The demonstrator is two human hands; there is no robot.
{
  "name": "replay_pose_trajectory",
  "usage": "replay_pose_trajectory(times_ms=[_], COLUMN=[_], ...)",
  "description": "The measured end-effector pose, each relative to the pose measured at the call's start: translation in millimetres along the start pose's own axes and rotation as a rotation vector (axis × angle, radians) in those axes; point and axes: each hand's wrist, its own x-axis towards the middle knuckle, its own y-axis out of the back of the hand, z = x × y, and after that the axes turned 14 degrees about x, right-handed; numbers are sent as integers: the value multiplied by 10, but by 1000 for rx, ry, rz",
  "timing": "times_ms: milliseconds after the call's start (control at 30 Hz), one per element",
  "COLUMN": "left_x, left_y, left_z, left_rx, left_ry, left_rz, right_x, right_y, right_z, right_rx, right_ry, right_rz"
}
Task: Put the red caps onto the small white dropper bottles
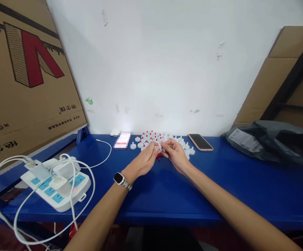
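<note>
Close together over the table, my two hands meet at a white nozzle cap (160, 149). My left hand (146, 158), with a watch on its wrist, has its fingers closed around the cap. Thumb and forefinger of my right hand (176, 153) are pinched against the cap's top; anything between them is too small to tell. Small red tips (159, 156) lie in a pile under the hands. Behind and left stand several white caps with red tips (148, 136). On the right are white caps without red tips (186, 144), partly hidden by my right hand.
A phone (200, 142) lies right of the caps, a dark plastic bag (266, 143) beyond it. On the left sit a white power strip (59, 184) with looping cables and a blurred-out card (122, 140). Cardboard boxes (31, 97) flank the blue table (188, 195).
</note>
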Motion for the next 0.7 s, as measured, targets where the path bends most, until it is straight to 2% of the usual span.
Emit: replay_pose_trajectory(times_ms=[233,467,600,700], left_x=[18,26,31,36], left_y=[-78,-166,-106,-16], left_z=[25,-86,-109,-183], left_rx=[-44,-91,-136,-97], left_ry=[23,111,96,118], left_rz=[77,122,100,45], right_x=[-29,-45,9,202], right_y=[-48,-60,-15,44], right_z=[-19,-8,-27,-34], right_rx=[74,38,-30,-185], right_ry=[4,-4,-50,-56], right_rz=[-24,-37,-90,-144])
